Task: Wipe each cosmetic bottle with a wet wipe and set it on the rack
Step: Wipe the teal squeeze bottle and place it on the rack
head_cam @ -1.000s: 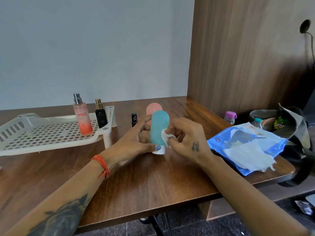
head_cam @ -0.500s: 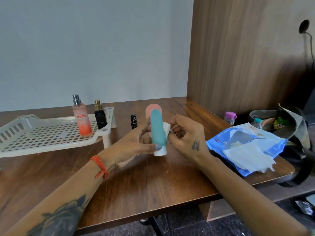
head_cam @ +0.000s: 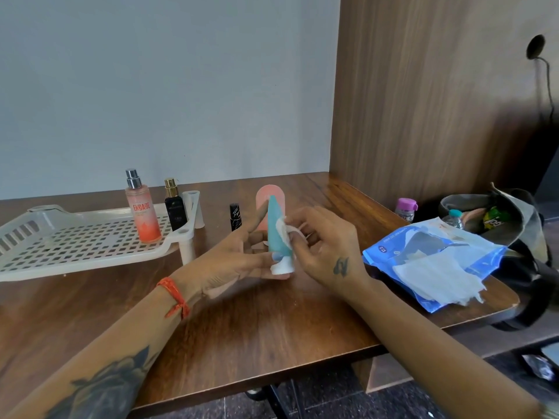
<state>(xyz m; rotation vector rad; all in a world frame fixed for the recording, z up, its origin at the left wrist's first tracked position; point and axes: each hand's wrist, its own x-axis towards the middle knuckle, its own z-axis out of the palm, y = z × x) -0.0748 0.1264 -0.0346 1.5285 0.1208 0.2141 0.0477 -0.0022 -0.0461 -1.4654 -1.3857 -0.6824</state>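
Two bottles (head_cam: 142, 207) already stand on the rack (head_cam: 75, 246). A teal tube (head_cam: 276, 234) is mid-wipe; a pink tube (head_cam: 266, 195) and black tube (head_cam: 235, 217) wait on the surface (head_cam: 272, 322) (apparently unwiped). The left hand (head_cam: 242, 255) grips the teal tube upright, cap down, between both hands. The right hand (head_cam: 326, 246) pinches a wipe (head_cam: 286, 229) against its side.
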